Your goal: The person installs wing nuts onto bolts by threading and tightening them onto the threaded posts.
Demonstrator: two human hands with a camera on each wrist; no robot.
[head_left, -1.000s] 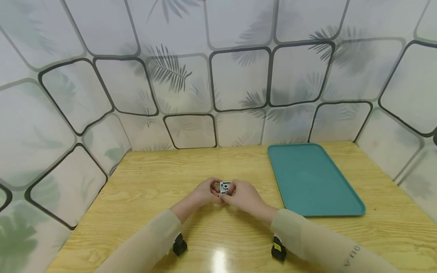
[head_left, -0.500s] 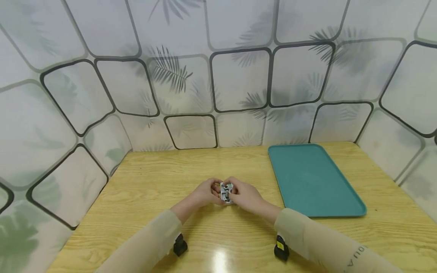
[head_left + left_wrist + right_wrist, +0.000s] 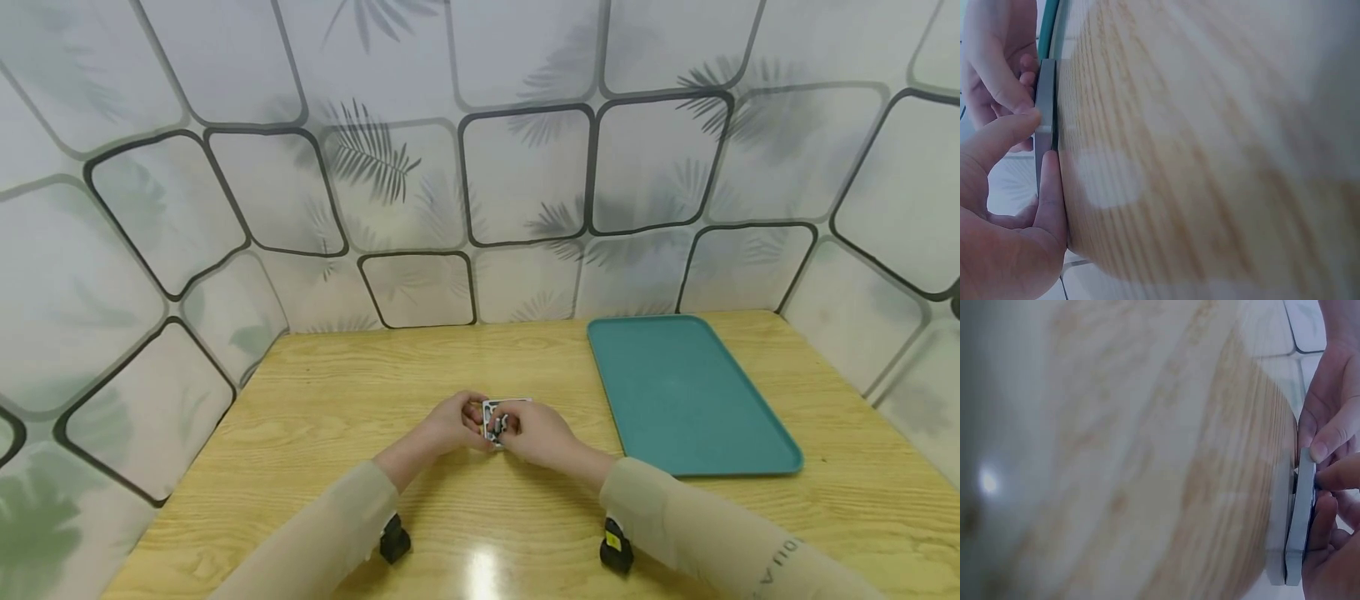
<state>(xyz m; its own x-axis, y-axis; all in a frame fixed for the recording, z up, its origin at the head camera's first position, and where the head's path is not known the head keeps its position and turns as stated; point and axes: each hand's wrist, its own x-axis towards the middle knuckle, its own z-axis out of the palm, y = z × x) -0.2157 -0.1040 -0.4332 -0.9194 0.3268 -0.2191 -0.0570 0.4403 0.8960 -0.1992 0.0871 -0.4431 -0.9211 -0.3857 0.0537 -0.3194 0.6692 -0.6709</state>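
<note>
A small flat silver-grey plate with cut-outs or recesses in its face (image 3: pixel 489 409) lies in front of me, near the middle of the wooden table (image 3: pixel 375 367). My left hand (image 3: pixel 452 422) grips its left edge between thumb and fingers. Over the face of the plate, my right hand (image 3: pixel 542 430) pinches a small grey part (image 3: pixel 498 425); its fingers hide much of the plate. Both wrist views show the plate's thin side edge (image 3: pixel 1045 94) (image 3: pixel 1300 515) low, close to the tabletop. What kind of thing the plate is, I cannot tell.
A teal tray (image 3: pixel 686 400) rests on the table to the right of my right hand. Behind the table hangs a patterned pale curtain or wall covering (image 3: pixel 525 183). Black wrist devices (image 3: pixel 617 546) sit under both sleeves.
My right hand's fingers have shifted from the plate's right side to a small part over its middle. The plate's upper right corner now shows beyond them. My left hand stays put.
</note>
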